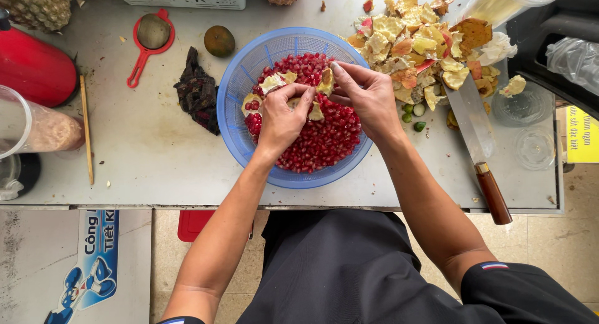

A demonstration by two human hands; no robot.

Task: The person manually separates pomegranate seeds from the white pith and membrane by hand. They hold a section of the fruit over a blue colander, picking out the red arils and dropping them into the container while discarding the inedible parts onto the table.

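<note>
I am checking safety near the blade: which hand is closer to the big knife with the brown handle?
Right. The right hand works over the blue basket, just left of the knife on the table. The left hand is farther left, also over the basket. Neither touches the knife.

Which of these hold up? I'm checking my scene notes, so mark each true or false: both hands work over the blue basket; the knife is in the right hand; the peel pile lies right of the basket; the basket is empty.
1. Both the left hand and right hand work over the blue basket: true.
2. The knife is in the right hand: false, it lies on the table.
3. The peel pile lies right of the basket: true.
4. The basket is empty: false, it holds red pomegranate seeds.
</note>
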